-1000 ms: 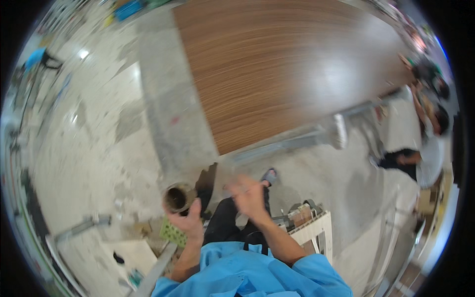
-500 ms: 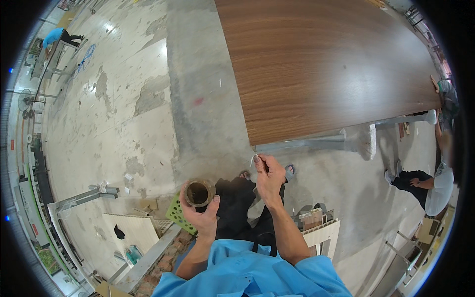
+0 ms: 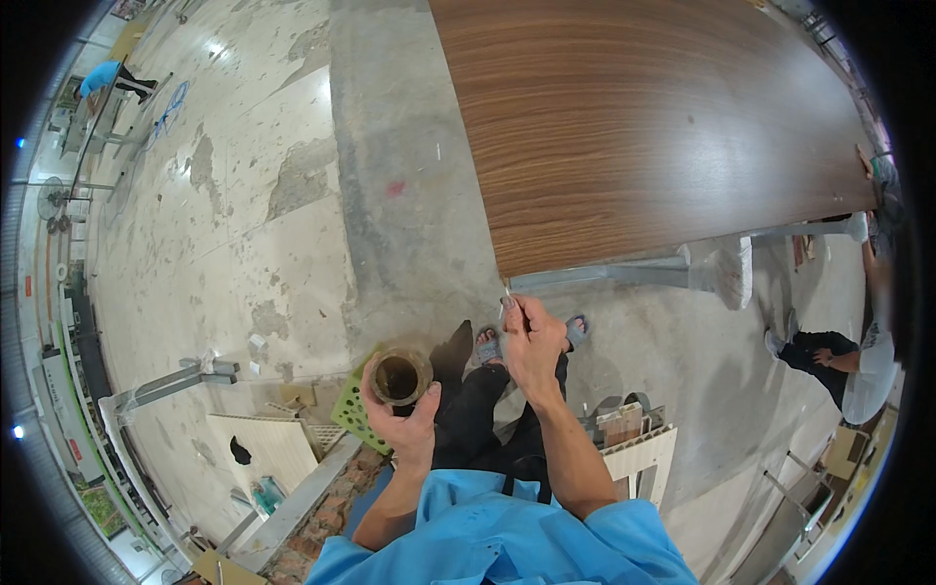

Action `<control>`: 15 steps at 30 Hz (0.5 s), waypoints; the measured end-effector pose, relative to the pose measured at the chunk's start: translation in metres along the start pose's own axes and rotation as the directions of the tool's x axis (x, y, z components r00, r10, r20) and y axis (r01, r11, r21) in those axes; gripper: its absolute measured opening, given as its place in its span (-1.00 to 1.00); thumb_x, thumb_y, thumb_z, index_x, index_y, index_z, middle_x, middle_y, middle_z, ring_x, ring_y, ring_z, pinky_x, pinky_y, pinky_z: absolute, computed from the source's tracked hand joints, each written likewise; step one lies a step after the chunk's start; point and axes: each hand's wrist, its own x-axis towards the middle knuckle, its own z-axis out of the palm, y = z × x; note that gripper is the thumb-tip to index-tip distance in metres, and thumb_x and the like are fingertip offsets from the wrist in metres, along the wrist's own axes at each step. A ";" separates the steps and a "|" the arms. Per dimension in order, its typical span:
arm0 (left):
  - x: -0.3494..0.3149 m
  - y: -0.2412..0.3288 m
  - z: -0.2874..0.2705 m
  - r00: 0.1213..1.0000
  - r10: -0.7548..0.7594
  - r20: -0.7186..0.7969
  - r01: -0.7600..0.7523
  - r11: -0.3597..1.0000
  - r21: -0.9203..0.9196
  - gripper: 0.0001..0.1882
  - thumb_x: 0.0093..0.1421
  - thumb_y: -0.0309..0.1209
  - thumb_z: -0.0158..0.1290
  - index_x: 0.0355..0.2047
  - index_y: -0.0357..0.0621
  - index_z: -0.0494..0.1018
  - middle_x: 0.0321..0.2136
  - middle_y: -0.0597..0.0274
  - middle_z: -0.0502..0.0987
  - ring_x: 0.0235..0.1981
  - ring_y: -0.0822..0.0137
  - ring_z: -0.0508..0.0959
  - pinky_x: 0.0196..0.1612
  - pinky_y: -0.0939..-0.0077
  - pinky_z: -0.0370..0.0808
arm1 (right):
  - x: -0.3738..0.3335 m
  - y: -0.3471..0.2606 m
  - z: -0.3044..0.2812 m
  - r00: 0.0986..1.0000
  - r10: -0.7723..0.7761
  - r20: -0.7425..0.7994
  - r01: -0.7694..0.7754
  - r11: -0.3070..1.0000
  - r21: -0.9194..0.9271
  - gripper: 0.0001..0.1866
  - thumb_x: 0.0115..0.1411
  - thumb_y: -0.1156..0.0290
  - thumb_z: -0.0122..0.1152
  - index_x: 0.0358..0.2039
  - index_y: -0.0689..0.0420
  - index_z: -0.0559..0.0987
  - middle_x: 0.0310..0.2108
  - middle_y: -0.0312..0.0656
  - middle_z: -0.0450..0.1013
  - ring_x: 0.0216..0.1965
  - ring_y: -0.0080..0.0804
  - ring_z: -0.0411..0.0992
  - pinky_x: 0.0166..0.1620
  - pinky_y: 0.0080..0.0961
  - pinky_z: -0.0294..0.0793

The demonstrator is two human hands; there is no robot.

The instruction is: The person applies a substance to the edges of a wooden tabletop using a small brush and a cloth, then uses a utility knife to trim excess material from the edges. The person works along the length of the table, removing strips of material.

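Observation:
My left hand (image 3: 413, 431) is wrapped round a small round jar (image 3: 400, 378) with dark brown contents, its open mouth facing up. Between the thumb and fingers of my right hand (image 3: 534, 343) is a thin pale stick (image 3: 507, 292). Its upper end lies at the near left corner of a large wood-grain tabletop (image 3: 634, 146); whether it touches the edge I cannot tell. A grey metal frame (image 3: 604, 274) runs under the tabletop, with clear plastic wrap (image 3: 729, 271) round one part.
A green perforated crate (image 3: 353, 413) stands beside my left forearm, near a pale board (image 3: 261, 441) and a metal bracket (image 3: 175, 380). Pale slatted pieces (image 3: 639, 456) stand to my right. One person (image 3: 863, 375) crouches at the right; another (image 3: 105, 78) bends over far left.
The tabletop's near corner and my right hand sit slightly further right in view. My left hand with the jar has shifted slightly right too. My feet show more fully now.

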 end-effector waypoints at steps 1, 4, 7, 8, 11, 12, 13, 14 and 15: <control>0.000 -0.001 0.000 1.000 -0.009 0.003 0.009 1.000 0.000 -0.14 -0.03 -0.47 0.40 0.24 -0.36 0.20 0.04 0.05 0.44 0.03 0.26 0.51 0.13 0.40 0.45 | 0.000 0.000 0.000 1.000 0.013 0.012 -0.013 1.000 -0.007 -0.80 0.32 0.39 0.22 -0.33 0.30 0.61 -0.66 -0.26 0.43 -0.59 -0.64 0.31 -0.48 -0.58 0.33; -0.001 -0.001 0.000 1.000 -0.004 0.010 0.004 1.000 0.006 -0.14 -0.02 -0.45 0.41 0.24 -0.35 0.20 0.05 0.05 0.42 0.05 0.26 0.50 0.13 0.40 0.45 | 0.000 -0.003 -0.002 0.997 0.063 0.032 -0.063 0.998 0.006 -0.80 0.31 0.40 0.21 -0.34 0.30 0.61 -0.67 -0.27 0.42 -0.60 -0.64 0.30 -0.49 -0.59 0.31; -0.002 -0.001 0.001 1.000 -0.017 0.014 0.017 1.000 0.011 -0.14 -0.01 -0.44 0.41 0.24 -0.35 0.20 0.06 0.05 0.41 0.05 0.26 0.49 0.13 0.40 0.45 | -0.002 -0.007 -0.004 0.998 0.043 0.049 -0.042 0.999 -0.016 -0.79 0.32 0.40 0.21 -0.36 0.30 0.61 -0.68 -0.29 0.40 -0.61 -0.66 0.28 -0.51 -0.60 0.28; -0.002 -0.002 0.001 1.000 -0.024 0.015 0.024 1.000 0.016 -0.14 -0.01 -0.44 0.41 0.24 -0.35 0.20 0.06 0.06 0.41 0.05 0.26 0.49 0.13 0.40 0.45 | -0.002 -0.008 -0.004 0.997 0.063 0.052 -0.061 0.997 -0.037 -0.79 0.32 0.40 0.21 -0.36 0.30 0.61 -0.68 -0.30 0.40 -0.61 -0.66 0.28 -0.51 -0.60 0.27; -0.002 -0.002 0.001 1.000 -0.012 0.007 0.012 0.999 0.044 -0.14 -0.02 -0.43 0.42 0.24 -0.35 0.21 0.05 0.07 0.41 0.04 0.27 0.49 0.13 0.40 0.44 | 0.000 -0.010 -0.004 0.998 0.047 0.033 -0.049 0.996 0.071 -0.80 0.30 0.40 0.22 -0.37 0.28 0.61 -0.71 -0.15 0.36 -0.68 -0.50 0.30 -0.55 -0.49 0.28; -0.002 -0.002 0.001 1.000 -0.002 -0.002 0.002 0.999 0.052 -0.14 -0.02 -0.42 0.42 0.23 -0.35 0.21 0.05 0.07 0.41 0.03 0.27 0.49 0.13 0.40 0.43 | 0.001 -0.009 -0.003 0.998 0.057 0.020 -0.058 0.997 0.050 -0.80 0.30 0.39 0.23 -0.38 0.28 0.61 -0.72 -0.16 0.36 -0.68 -0.50 0.30 -0.55 -0.49 0.27; -0.002 -0.002 0.001 1.000 -0.012 0.005 0.012 0.999 0.048 -0.14 -0.02 -0.42 0.42 0.23 -0.35 0.21 0.04 0.08 0.42 0.03 0.27 0.49 0.13 0.40 0.43 | 0.002 -0.009 -0.002 0.997 0.073 0.036 -0.075 0.996 0.050 -0.80 0.29 0.39 0.23 -0.38 0.28 0.61 -0.72 -0.16 0.36 -0.69 -0.51 0.29 -0.55 -0.49 0.27; -0.002 -0.001 0.001 1.000 -0.022 0.005 0.022 0.999 0.040 -0.14 -0.02 -0.42 0.42 0.23 -0.35 0.22 0.04 0.08 0.42 0.03 0.28 0.48 0.13 0.40 0.43 | 0.003 -0.008 -0.002 0.995 0.084 0.049 -0.087 0.994 0.071 -0.79 0.29 0.38 0.24 -0.38 0.28 0.61 -0.72 -0.17 0.36 -0.69 -0.52 0.29 -0.55 -0.50 0.27; -0.002 -0.001 0.001 1.000 -0.027 0.004 0.026 0.999 0.030 -0.14 -0.02 -0.42 0.42 0.23 -0.35 0.22 0.04 0.08 0.42 0.03 0.28 0.48 0.14 0.40 0.42 | 0.003 -0.007 -0.002 0.994 0.094 0.051 -0.096 0.994 0.051 -0.79 0.29 0.38 0.25 -0.38 0.28 0.61 -0.72 -0.17 0.37 -0.69 -0.52 0.28 -0.56 -0.50 0.27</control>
